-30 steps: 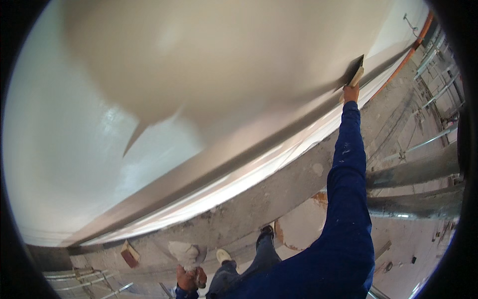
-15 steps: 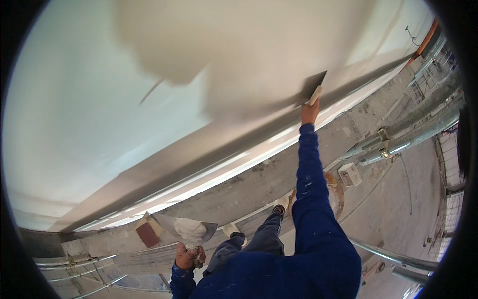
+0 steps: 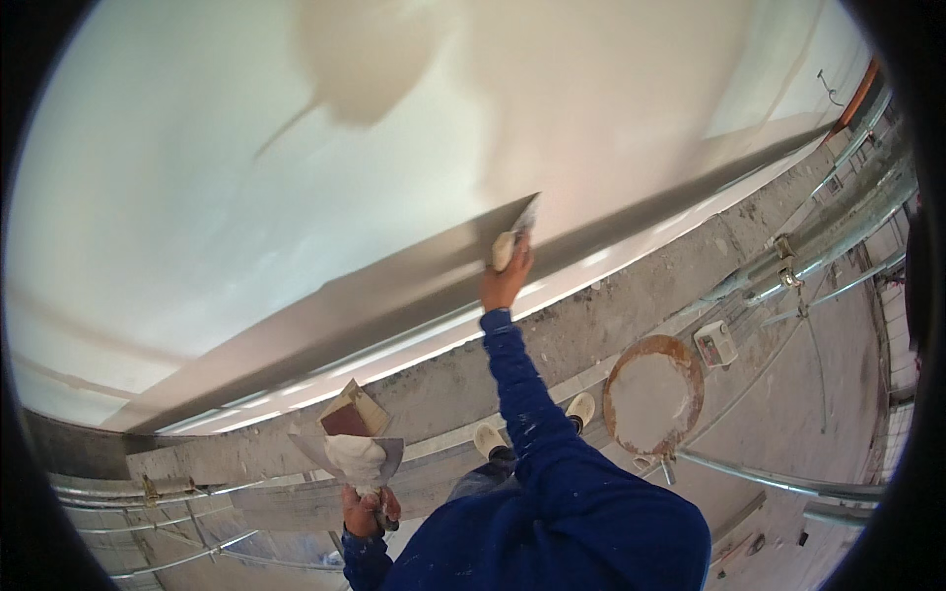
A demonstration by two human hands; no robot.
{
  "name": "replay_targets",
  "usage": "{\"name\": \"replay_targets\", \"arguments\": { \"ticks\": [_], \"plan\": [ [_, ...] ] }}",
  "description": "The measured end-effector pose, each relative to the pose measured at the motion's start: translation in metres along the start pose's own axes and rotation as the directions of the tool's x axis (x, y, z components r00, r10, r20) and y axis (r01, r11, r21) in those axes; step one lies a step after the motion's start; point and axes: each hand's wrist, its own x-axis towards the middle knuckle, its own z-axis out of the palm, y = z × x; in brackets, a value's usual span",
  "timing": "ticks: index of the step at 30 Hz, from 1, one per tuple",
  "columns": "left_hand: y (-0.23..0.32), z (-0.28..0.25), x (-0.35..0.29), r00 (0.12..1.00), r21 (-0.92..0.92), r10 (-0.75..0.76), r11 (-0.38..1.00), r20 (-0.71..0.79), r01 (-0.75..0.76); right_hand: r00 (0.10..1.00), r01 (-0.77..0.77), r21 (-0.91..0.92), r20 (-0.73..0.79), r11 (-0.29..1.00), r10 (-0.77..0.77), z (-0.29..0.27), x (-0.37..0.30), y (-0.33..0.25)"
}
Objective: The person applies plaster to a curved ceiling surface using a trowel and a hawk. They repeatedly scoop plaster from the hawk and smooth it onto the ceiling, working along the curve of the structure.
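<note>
My right hand (image 3: 506, 283) is closed round the pale handle of a plastering trowel (image 3: 529, 215). The trowel's blade stands edge-out at the lower part of a smooth pale wall (image 3: 197, 246), and some white material coats it. Down at the lower left, my left hand (image 3: 365, 510) grips a broad putty knife (image 3: 393, 453). A thick heap of white putty (image 3: 355, 458) sits on that blade and covers much of it. The putty knife's handle is mostly hidden by my fingers.
Behind the putty knife lie a dark red and a tan flat piece (image 3: 345, 421). A round tub with a brown rim (image 3: 615, 379) holds pale material, right of my feet. Beside it is a white box (image 3: 716, 344). Scaffold tubes (image 3: 788, 483) run at both sides; a concrete ledge (image 3: 572, 335) follows the wall.
My right hand has swept left along the wall with the trowel, whose blade has turned more edge-on. The view has shifted, and the tub now shows fully. My left hand still holds the loaded putty knife.
</note>
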Motion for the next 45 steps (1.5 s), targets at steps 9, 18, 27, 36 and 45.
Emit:
{"name": "replay_targets", "arguments": {
  "ticks": [9,18,27,36,45],
  "plan": [
    [0.002,0.007,0.005,0.998,0.156,-0.035,0.987,0.051,0.026,0.731,-0.675,0.58,0.609,0.456,0.308,-0.109,-0.083,-0.053],
    [-0.001,0.043,0.041,0.936,0.28,-0.067,0.959,0.345,-0.034,0.683,-0.673,0.684,0.72,0.281,-0.118,-0.227,-0.046,-0.139],
    [0.021,0.062,0.04,0.814,0.192,-0.007,0.973,0.58,-0.128,0.404,0.076,0.602,0.71,0.795,-0.576,-0.241,-0.045,-0.193],
    [0.044,0.053,0.019,0.891,0.06,0.036,0.996,0.453,-0.071,0.411,0.066,0.245,0.877,0.967,-0.25,-0.248,-0.03,-0.141],
    [0.049,0.05,0.049,0.815,0.519,0.478,0.629,0.329,-0.579,0.27,-0.962,0.228,0.879,0.15,0.392,-0.241,-0.093,-0.164]
  ]
}}
